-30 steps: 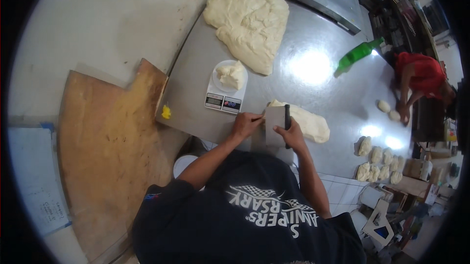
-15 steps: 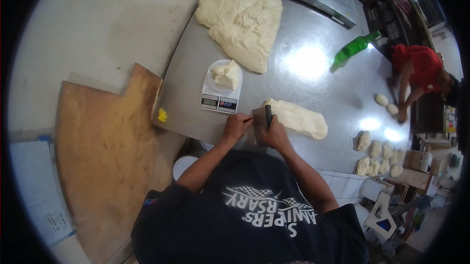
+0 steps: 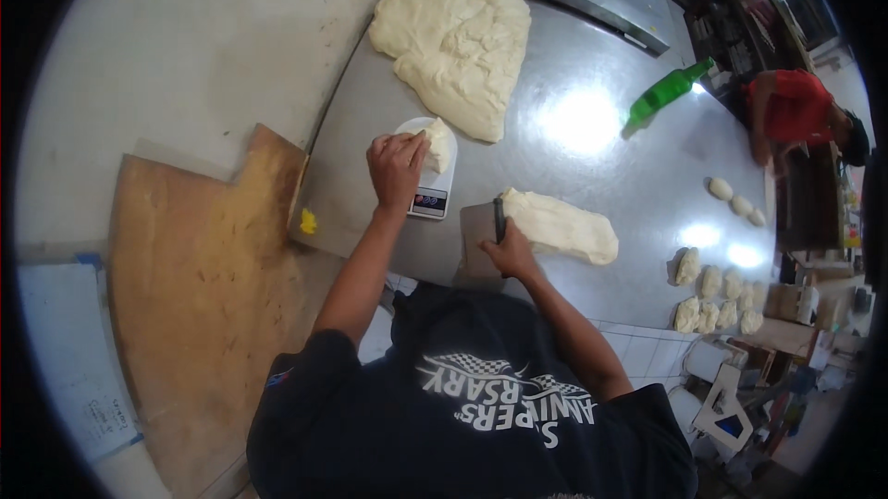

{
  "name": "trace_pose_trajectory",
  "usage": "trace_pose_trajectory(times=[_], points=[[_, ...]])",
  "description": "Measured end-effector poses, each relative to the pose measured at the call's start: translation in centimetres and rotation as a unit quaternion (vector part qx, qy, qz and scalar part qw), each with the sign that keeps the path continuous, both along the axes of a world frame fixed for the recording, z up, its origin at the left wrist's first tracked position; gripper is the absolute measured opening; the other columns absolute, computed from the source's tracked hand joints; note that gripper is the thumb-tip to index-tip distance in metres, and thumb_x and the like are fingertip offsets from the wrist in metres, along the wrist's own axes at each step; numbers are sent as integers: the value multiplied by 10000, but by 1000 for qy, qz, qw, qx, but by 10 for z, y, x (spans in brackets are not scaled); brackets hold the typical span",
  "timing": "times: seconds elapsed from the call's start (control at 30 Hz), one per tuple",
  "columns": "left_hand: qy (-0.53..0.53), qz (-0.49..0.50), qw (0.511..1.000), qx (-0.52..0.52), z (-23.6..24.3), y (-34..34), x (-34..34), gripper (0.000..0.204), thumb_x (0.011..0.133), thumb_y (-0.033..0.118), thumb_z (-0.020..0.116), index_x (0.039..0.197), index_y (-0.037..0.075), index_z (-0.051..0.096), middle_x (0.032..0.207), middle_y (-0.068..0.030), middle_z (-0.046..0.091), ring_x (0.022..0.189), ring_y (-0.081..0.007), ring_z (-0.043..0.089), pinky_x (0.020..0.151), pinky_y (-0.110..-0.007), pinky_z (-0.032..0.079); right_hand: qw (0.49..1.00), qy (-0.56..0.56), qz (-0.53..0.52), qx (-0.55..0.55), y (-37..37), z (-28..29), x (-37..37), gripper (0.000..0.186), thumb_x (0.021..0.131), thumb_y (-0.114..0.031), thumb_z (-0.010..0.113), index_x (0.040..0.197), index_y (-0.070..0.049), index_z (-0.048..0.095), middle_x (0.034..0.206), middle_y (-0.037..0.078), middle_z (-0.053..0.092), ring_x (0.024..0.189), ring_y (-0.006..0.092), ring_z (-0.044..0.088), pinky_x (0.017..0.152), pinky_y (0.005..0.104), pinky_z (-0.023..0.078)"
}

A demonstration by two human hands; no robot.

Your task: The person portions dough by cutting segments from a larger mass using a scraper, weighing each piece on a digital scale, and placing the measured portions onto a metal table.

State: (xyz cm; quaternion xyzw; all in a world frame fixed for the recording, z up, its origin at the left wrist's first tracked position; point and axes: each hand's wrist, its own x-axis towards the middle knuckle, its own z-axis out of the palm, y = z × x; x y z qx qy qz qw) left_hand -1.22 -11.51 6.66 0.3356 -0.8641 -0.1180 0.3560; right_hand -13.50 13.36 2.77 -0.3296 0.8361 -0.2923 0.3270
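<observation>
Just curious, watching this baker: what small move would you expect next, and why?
Probably letting go of the dough piece: the left hand rests on it atop the small scale, and a touching hand skews the weight. The right hand holds the scraper by the long dough strip.

A large slab of pale dough (image 3: 458, 46) is spread at the upper centre of the steel table (image 3: 638, 184). A green bottle (image 3: 668, 92) is laid tilted toward the upper right, near a person in a red top (image 3: 795, 110). Small dough balls (image 3: 717, 291) are grouped at the right edge. A worn wooden board (image 3: 203, 295) is seen at the left, with a small yellow object (image 3: 308, 221) at the table's corner.
</observation>
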Motion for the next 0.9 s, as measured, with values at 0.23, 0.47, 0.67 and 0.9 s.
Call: trace_pose_trajectory(times=[0.23,0.47,0.67,0.9], points=[[28,-106,990,87,-6,56,1,393,961,255,694,1295,49,703,1255,-162,661,1194,-375,587,1048,-485,459,958,-260,-95,-74,11,62,-15,554,885,-232,819,1301,58,597,1011,158,741,888,232,718,777,383,586],[-29,-224,944,239,-72,139,2,386,888,109,712,1271,63,716,1013,-171,710,1005,-382,669,877,-460,555,951,-249,-155,-100,31,62,-27,473,902,-160,794,1275,58,602,1098,152,732,969,218,710,857,361,576],[-20,-205,925,320,-61,132,-1,250,901,124,755,1125,16,777,948,-169,743,855,-341,722,760,-403,576,972,-186,-141,-37,30,60,-26,463,883,-203,808,1218,50,612,1043,166,739,931,217,719,829,364,580],[73,-147,902,399,-55,135,8,212,939,179,770,1060,7,798,968,-175,782,828,-265,767,727,-351,576,987,-109,-107,-41,29,32,-17,467,865,-252,813,1149,54,605,948,189,730,821,260,729,721,383,582]])
